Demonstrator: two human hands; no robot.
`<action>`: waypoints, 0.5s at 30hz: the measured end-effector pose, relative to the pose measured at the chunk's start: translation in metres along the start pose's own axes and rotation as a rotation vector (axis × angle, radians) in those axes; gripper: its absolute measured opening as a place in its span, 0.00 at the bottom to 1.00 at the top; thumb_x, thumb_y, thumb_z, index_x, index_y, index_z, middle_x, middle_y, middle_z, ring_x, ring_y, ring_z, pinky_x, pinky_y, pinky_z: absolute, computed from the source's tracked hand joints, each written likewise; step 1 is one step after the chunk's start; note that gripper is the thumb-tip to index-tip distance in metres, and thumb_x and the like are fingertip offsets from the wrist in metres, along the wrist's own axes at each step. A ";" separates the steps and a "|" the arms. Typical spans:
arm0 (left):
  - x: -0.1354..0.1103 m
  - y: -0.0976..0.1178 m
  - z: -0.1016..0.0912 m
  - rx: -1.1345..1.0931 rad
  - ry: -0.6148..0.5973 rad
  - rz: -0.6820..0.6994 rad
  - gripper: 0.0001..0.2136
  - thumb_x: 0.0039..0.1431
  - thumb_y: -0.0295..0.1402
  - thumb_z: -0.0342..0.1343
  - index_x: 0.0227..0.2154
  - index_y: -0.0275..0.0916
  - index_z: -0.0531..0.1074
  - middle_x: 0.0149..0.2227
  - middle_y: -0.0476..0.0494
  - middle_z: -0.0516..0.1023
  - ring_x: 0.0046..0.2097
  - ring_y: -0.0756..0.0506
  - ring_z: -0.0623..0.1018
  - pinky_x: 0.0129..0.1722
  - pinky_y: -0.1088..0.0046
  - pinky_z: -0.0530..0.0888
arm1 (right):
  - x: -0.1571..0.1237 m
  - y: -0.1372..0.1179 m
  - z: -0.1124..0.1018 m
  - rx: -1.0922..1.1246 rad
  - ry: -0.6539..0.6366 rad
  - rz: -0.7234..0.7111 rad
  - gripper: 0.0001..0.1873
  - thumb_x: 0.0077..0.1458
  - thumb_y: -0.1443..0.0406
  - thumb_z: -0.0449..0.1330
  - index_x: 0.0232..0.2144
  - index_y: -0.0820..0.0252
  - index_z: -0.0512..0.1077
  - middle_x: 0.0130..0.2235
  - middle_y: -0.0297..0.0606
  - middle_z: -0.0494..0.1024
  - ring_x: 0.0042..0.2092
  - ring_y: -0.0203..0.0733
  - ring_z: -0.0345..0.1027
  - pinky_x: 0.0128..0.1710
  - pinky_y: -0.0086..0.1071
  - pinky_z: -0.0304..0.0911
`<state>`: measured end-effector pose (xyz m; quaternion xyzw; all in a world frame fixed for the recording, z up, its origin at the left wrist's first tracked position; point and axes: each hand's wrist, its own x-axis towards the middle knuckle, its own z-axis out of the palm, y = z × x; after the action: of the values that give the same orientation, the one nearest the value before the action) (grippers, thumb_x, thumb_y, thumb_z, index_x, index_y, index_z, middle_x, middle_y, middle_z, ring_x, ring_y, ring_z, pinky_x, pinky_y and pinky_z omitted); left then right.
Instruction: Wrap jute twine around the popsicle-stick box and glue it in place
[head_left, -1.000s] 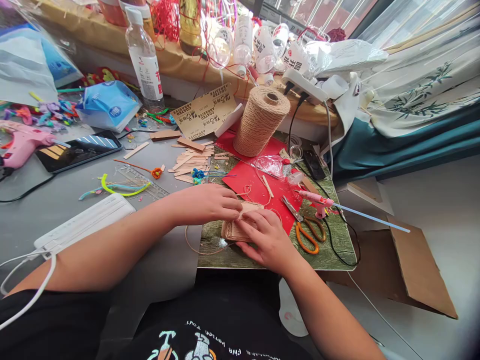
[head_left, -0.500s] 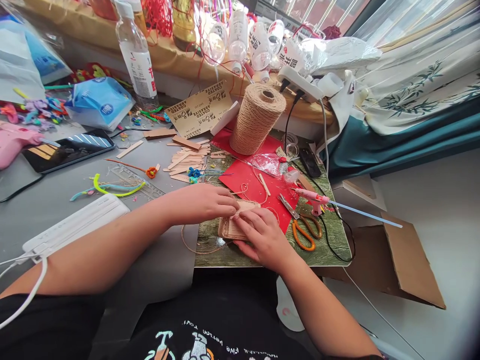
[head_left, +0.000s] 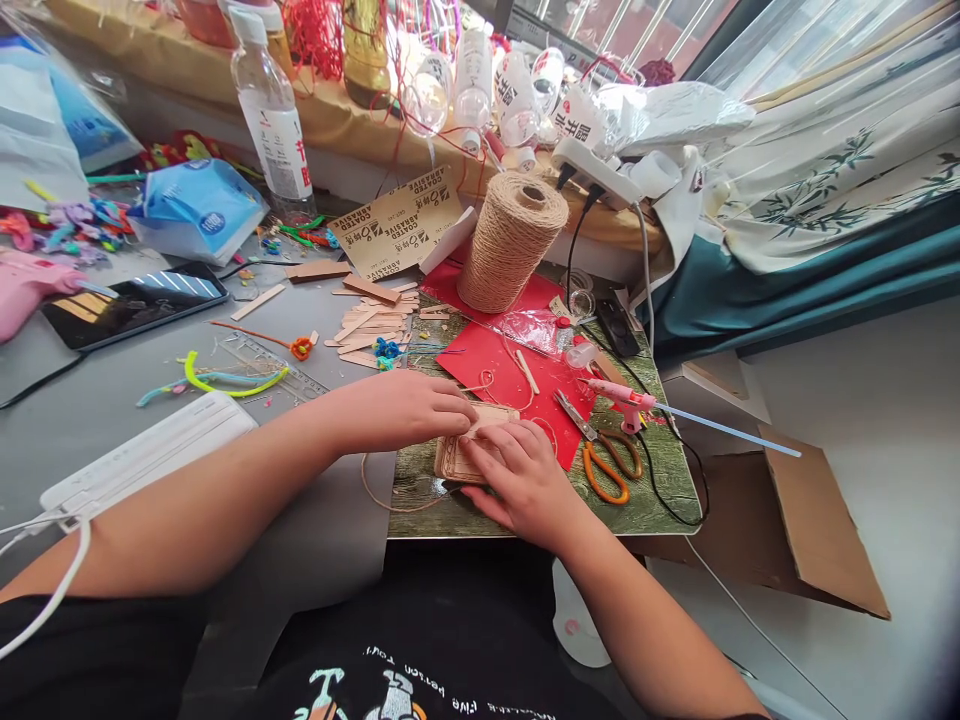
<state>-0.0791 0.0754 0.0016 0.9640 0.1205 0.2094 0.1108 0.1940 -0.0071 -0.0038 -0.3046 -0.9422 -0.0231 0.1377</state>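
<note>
A small flat wooden piece with rounded corners, seemingly built of craft sticks, lies at the near side of the green wood-grain board. My left hand reaches over its far left edge, fingers bent and closed on it. From the right, my right hand grips the piece, fingertips on top and thumb low by the near edge. Both sets of fingertips almost meet, and they hide part of its top. Thin twine loops out on the left side; more twine curls on the red sheet behind.
Orange-handled scissors and a pink glue gun with a long glue stick lie right. Behind stands a twine spool, beside loose craft sticks and sandpaper. A white power bank-like box sits by my left forearm.
My right thumb has moved slightly away from the near edge of the wooden piece, and more of its side shows. My left hand is almost unmoved.
</note>
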 end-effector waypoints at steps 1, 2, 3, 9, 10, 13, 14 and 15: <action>0.000 0.000 0.000 0.005 0.005 -0.002 0.09 0.70 0.27 0.55 0.47 0.41 0.78 0.55 0.41 0.82 0.56 0.43 0.79 0.50 0.66 0.78 | 0.001 0.000 0.000 -0.011 0.001 -0.006 0.29 0.65 0.57 0.62 0.64 0.63 0.69 0.59 0.53 0.75 0.61 0.59 0.64 0.64 0.57 0.58; 0.000 0.000 0.000 0.014 0.005 -0.003 0.09 0.70 0.27 0.55 0.47 0.41 0.78 0.55 0.41 0.82 0.56 0.43 0.79 0.50 0.66 0.78 | 0.002 0.000 0.000 -0.019 0.000 -0.018 0.28 0.65 0.58 0.62 0.63 0.64 0.70 0.58 0.53 0.76 0.59 0.59 0.65 0.63 0.56 0.59; 0.000 0.000 0.000 0.024 0.002 0.000 0.09 0.70 0.27 0.55 0.47 0.41 0.78 0.55 0.41 0.82 0.55 0.43 0.79 0.49 0.67 0.78 | 0.003 0.000 -0.001 -0.025 -0.005 -0.034 0.27 0.65 0.59 0.62 0.62 0.65 0.70 0.57 0.53 0.77 0.58 0.58 0.66 0.62 0.55 0.60; 0.000 0.001 0.000 0.052 -0.006 0.009 0.09 0.70 0.27 0.54 0.48 0.40 0.78 0.54 0.39 0.82 0.54 0.43 0.80 0.48 0.66 0.78 | 0.008 -0.006 -0.004 -0.066 -0.019 -0.030 0.28 0.66 0.59 0.60 0.63 0.70 0.69 0.55 0.54 0.78 0.56 0.59 0.67 0.59 0.53 0.63; 0.000 0.001 -0.001 0.054 -0.011 0.008 0.09 0.70 0.27 0.54 0.48 0.40 0.78 0.55 0.39 0.82 0.54 0.42 0.80 0.48 0.66 0.78 | 0.008 -0.008 -0.003 -0.072 -0.019 -0.013 0.29 0.67 0.59 0.60 0.64 0.70 0.68 0.56 0.54 0.78 0.56 0.60 0.67 0.59 0.53 0.63; 0.001 0.002 -0.002 0.052 -0.023 0.002 0.09 0.71 0.27 0.54 0.48 0.39 0.77 0.55 0.39 0.81 0.54 0.42 0.80 0.49 0.66 0.78 | 0.008 -0.012 -0.001 -0.058 -0.020 -0.006 0.30 0.67 0.58 0.60 0.65 0.70 0.67 0.57 0.54 0.77 0.57 0.60 0.67 0.59 0.53 0.62; 0.002 0.002 -0.003 0.049 -0.026 0.000 0.09 0.71 0.27 0.53 0.47 0.38 0.77 0.55 0.39 0.81 0.54 0.42 0.80 0.48 0.66 0.78 | 0.007 -0.013 -0.001 -0.043 -0.017 -0.012 0.29 0.67 0.59 0.60 0.65 0.69 0.67 0.57 0.54 0.77 0.57 0.59 0.67 0.59 0.53 0.62; 0.002 0.003 -0.003 0.046 -0.028 -0.002 0.08 0.71 0.27 0.53 0.47 0.38 0.77 0.55 0.39 0.81 0.53 0.43 0.80 0.49 0.66 0.78 | 0.006 -0.012 0.000 -0.024 -0.014 -0.016 0.29 0.67 0.60 0.60 0.65 0.69 0.67 0.57 0.53 0.77 0.57 0.59 0.67 0.59 0.53 0.62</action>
<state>-0.0782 0.0741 0.0061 0.9691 0.1246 0.1928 0.0906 0.1822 -0.0135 -0.0015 -0.2988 -0.9452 -0.0334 0.1273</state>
